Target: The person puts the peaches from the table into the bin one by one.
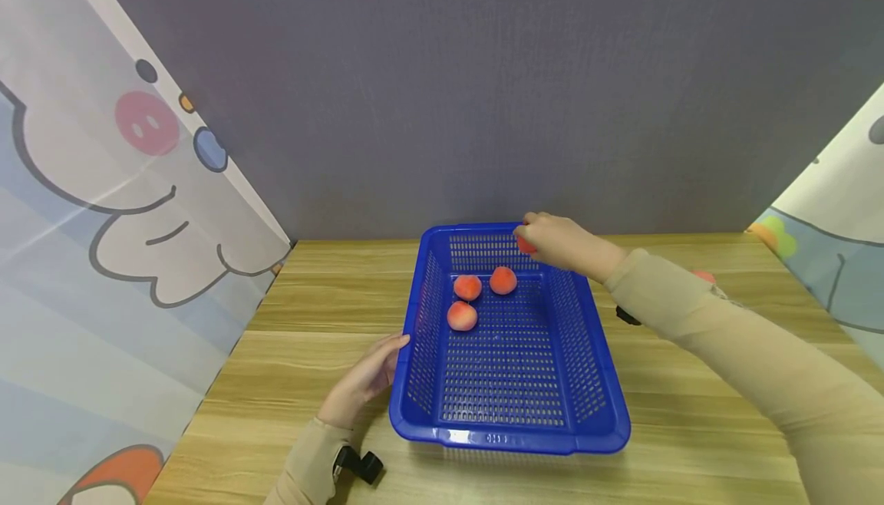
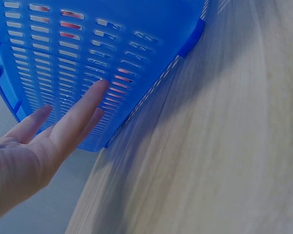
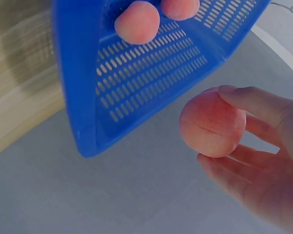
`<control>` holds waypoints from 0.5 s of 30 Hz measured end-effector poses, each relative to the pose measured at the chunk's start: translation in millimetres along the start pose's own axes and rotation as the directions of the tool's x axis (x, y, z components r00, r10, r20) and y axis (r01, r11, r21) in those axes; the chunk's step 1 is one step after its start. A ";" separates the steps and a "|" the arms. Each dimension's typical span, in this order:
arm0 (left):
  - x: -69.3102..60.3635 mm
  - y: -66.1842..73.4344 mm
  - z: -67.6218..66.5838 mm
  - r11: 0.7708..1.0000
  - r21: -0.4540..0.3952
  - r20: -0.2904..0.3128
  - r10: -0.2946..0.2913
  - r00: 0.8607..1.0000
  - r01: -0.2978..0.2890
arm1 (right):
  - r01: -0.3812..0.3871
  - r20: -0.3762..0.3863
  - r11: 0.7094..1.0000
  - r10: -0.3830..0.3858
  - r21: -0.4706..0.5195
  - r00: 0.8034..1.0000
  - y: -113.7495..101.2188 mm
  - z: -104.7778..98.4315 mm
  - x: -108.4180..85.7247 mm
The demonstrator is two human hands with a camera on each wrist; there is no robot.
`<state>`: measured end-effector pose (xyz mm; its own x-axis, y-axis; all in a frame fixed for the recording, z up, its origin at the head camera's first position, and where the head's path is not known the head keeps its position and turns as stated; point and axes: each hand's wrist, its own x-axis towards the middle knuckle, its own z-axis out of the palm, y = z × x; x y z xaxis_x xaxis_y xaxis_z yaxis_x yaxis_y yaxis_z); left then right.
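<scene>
A blue slotted plastic basket [image 1: 511,443] stands on the wooden table with three orange-pink peaches inside, among them one peach [image 1: 462,316] nearest the left wall. Over the basket's far right corner, my right hand [image 1: 562,240] holds another peach [image 3: 212,124]; the right wrist view has thumb and fingertips around it, above the rim. At the basket's left side is my left hand [image 1: 369,374], its thumb by the rim. In the left wrist view, the fingers [image 2: 80,114] lie fairly straight along the slotted outer wall.
Partly hidden behind the right sleeve is a pinkish round thing [image 1: 704,276] on the table. A dark object [image 1: 627,316] shows beside that forearm. A grey panel [image 1: 483,106] rises behind the table [image 1: 331,290], with cartoon-printed sheets at both sides.
</scene>
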<state>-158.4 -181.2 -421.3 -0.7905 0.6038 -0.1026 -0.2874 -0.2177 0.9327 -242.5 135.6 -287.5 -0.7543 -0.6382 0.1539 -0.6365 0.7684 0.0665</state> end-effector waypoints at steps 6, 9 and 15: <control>0.1 0.4 -0.1 1.000 0.002 -0.009 -0.005 1.000 0.005 | 0.003 0.061 1.000 -0.005 0.030 0.998 -7.8 6.2 9.2; 0.3 -0.3 -1.3 1.000 -0.011 -0.016 -0.013 1.000 0.012 | 0.004 0.098 0.998 -0.010 0.058 0.995 -12.5 9.1 13.1; -0.5 -0.5 -1.7 1.000 -0.011 -0.023 -0.017 1.000 0.017 | -0.011 0.166 0.992 -0.010 0.129 0.986 -25.2 12.4 17.3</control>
<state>-158.8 -182.7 -422.4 -0.7978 0.5895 -0.1267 -0.3065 -0.2155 0.9272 -241.4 104.6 -298.7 -0.7639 -0.6453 -0.0130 -0.6434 0.7629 -0.0627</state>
